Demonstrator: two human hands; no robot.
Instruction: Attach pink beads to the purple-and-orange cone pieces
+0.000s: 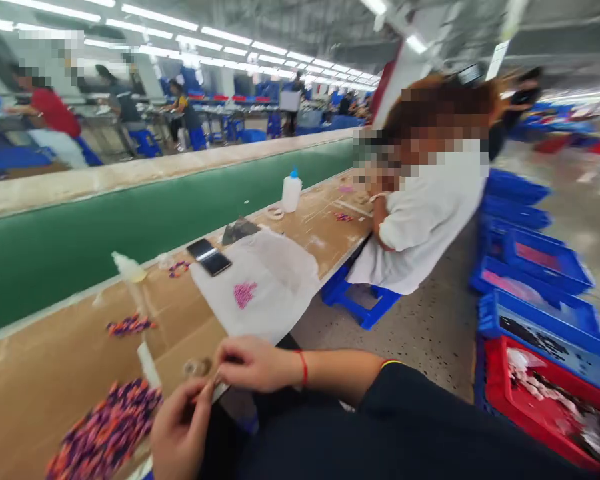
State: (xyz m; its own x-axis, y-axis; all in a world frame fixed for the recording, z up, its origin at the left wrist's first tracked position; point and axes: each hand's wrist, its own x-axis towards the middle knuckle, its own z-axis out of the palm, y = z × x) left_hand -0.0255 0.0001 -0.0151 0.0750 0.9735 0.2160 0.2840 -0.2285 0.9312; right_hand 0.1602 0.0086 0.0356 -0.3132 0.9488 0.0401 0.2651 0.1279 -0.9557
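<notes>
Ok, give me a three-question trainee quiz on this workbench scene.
1. True or false: the phone lies on the green conveyor.
2. What colour is the band on the right hand's wrist?
3. The white glue bottle stands: A) near the seated co-worker, B) in the red crate, C) on the floor.

Key: 1 false, it lies on the brown table; 2 red; 3 A.

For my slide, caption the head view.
Both hands pinch a small piece beside a multicoloured pile on a brown workbench.
</notes>
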